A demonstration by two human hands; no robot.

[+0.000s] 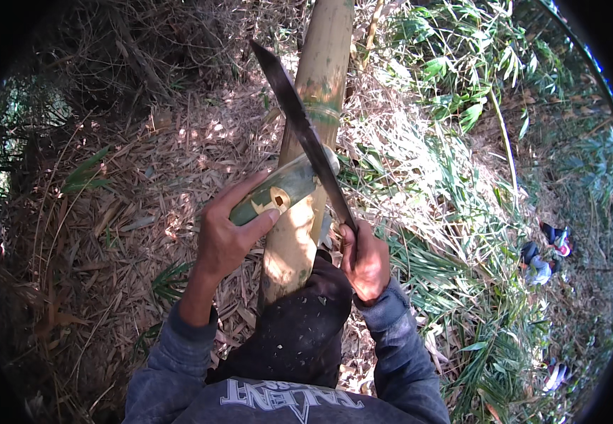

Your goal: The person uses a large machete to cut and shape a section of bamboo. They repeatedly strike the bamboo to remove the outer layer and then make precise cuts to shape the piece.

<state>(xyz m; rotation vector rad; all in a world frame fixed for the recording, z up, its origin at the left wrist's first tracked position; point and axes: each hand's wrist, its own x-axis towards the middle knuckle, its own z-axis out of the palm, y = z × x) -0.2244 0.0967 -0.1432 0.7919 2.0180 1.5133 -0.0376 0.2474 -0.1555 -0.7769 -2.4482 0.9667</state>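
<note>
My left hand [227,230] is closed around the near end of a short green bamboo section [291,185], its thumb lying by a small hole cut through a pale, shaved patch. My right hand [365,260] grips the lower end of a long dark machete [298,116]; the handle is hidden in the fist. The blade slants up to the left and crosses over the far end of the bamboo section. Whether its edge touches the bamboo I cannot tell. Beneath both runs a thick pale bamboo pole [317,74], with a green-tinged ring around one joint.
My dark-trousered knee [306,311] is against the near end of the pole. Dry fallen leaves [144,233] cover the ground on the left, and green leafy stalks [455,261] lie on the right. Tangled dry branches [144,49] fill the far left. People [543,258] are at the far right.
</note>
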